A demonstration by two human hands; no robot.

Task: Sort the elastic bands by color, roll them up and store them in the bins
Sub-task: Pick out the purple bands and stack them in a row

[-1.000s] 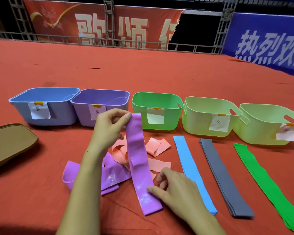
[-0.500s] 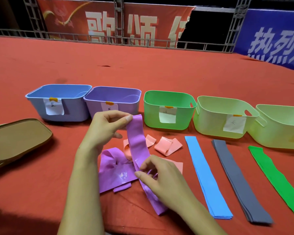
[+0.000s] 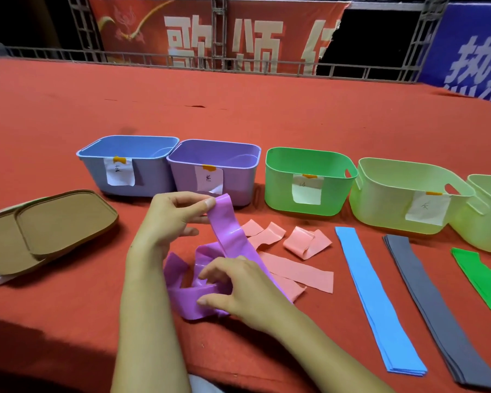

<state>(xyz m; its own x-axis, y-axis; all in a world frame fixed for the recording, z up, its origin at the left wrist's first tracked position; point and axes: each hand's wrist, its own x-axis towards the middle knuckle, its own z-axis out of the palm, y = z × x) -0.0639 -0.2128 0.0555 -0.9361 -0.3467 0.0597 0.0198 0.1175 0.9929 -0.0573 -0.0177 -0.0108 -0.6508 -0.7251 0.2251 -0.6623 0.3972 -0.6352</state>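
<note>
My left hand (image 3: 170,219) pinches the top end of a purple elastic band (image 3: 228,231), lifted above the red table. My right hand (image 3: 238,287) grips the lower part of the purple bands (image 3: 182,282) that lie crumpled on the table. Pink bands (image 3: 295,268) lie loose just right of them. Further right lie a flat blue stack (image 3: 372,299), a grey stack (image 3: 431,307) and a green stack (image 3: 482,279). Behind stand a blue bin (image 3: 97,165), a purple bin (image 3: 238,182), a green bin (image 3: 278,188) and two pale green bins (image 3: 380,205) (image 3: 488,188).
A brown lid (image 3: 40,225) lies at the left on a white-edged tray. The red table (image 3: 238,109) stretches far behind the bins to a metal railing and banners.
My right hand has slid up the purple band and closed on the crumpled purple bands. The left hand keeps its pinch on the top end. The view has shifted left.
</note>
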